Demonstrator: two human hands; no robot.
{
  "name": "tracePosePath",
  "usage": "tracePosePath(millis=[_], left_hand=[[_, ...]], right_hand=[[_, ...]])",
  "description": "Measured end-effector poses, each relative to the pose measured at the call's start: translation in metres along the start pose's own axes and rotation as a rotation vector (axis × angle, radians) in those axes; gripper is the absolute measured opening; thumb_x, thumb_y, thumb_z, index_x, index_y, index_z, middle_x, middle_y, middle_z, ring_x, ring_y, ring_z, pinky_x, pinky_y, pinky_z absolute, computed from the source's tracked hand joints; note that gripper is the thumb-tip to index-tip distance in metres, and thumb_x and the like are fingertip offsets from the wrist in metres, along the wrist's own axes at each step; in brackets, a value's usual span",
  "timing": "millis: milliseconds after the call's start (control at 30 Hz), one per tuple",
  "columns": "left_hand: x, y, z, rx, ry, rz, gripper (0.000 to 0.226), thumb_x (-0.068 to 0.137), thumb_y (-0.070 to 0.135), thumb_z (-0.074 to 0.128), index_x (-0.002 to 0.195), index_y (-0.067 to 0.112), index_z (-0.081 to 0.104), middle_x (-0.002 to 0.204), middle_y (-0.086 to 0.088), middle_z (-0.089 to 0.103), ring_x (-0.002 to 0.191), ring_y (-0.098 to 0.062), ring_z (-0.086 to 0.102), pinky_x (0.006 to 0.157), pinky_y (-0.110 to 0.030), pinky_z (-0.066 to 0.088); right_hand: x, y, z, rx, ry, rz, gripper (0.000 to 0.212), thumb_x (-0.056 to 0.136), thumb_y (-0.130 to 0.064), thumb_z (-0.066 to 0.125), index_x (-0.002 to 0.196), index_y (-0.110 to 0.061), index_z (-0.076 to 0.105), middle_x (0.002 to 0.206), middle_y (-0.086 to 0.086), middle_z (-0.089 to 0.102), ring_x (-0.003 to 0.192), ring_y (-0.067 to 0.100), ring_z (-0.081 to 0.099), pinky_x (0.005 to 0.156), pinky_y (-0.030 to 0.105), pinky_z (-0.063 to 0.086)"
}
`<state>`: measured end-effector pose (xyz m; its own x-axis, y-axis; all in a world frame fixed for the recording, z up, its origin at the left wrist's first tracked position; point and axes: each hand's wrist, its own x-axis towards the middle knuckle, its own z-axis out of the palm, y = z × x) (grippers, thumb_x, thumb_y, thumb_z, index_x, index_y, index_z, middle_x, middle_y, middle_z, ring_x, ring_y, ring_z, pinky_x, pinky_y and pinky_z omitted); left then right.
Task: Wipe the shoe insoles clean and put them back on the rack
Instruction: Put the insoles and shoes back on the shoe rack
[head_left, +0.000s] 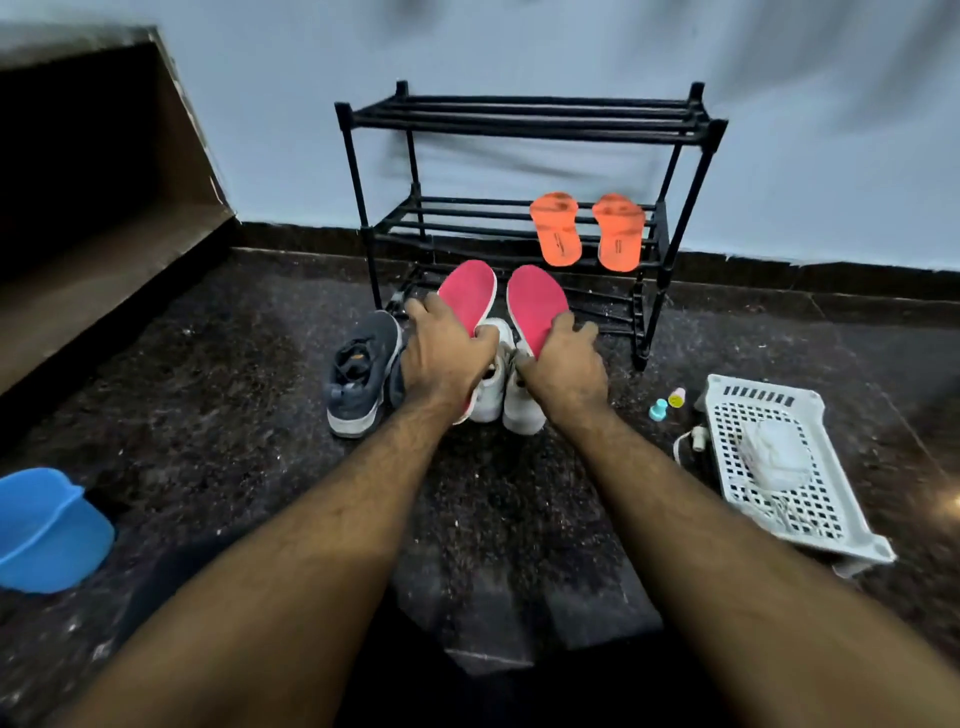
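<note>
Left hand (441, 356): gripping one pink insole (468, 296), fingers curled round its edge. Right hand (563, 361): gripping the other pink insole (536, 304). Both insoles are standing tilted up, toes toward the black rack (524, 122), above the white shoes (506, 395). Orange insoles (587, 231) are lying on the middle shelf, side by side. Grey shoe (358, 374) is sitting just left of the white pair. Blue bowl (49, 530) is sitting far left; white basket (784, 467) far right.

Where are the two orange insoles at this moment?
In the head view, the orange insoles lie side by side on the right end of the middle shelf of the black rack, above and behind the pink insoles held in the hands.
</note>
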<state>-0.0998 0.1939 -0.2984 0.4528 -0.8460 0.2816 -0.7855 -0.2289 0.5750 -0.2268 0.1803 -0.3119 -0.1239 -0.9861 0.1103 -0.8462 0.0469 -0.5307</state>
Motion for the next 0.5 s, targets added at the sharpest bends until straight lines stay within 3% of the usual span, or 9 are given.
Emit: tracePosePath(millis=[133,300,500], left_hand=[[0.050,0.012,-0.001,0.000,0.021,0.018,0.059,0.081,0.041,0.060,0.123,0.002,0.047,0.119,-0.016,0.045,0.101,-0.041,0.061,0.068,-0.039,0.039],[0.117,0.015,0.013,0.026,0.027,0.008,0.067,0.080,0.045,0.064,0.128,0.001,0.047,0.123,-0.017,0.044,0.113,-0.041,0.056,0.084,-0.047,0.049],[0.205,0.025,0.042,0.040,0.022,0.050,0.071,0.082,0.045,0.063,0.133,0.000,0.044,0.127,-0.016,0.043,0.112,-0.038,0.056,0.084,-0.046,0.051]], right_hand=[[0.041,-0.021,-0.012,-0.008,0.036,-0.043,0.062,0.085,-0.024,0.069,0.135,-0.006,0.038,0.125,0.017,0.042,0.105,0.046,0.061,0.082,0.046,0.051],[0.106,-0.049,-0.014,0.015,0.036,-0.079,0.075,0.084,-0.024,0.073,0.142,-0.002,0.032,0.132,0.021,0.041,0.109,0.044,0.060,0.085,0.043,0.052],[0.193,-0.081,0.004,0.020,0.063,-0.117,0.075,0.083,-0.020,0.073,0.140,-0.001,0.029,0.134,0.023,0.042,0.114,0.042,0.059,0.085,0.039,0.050]])
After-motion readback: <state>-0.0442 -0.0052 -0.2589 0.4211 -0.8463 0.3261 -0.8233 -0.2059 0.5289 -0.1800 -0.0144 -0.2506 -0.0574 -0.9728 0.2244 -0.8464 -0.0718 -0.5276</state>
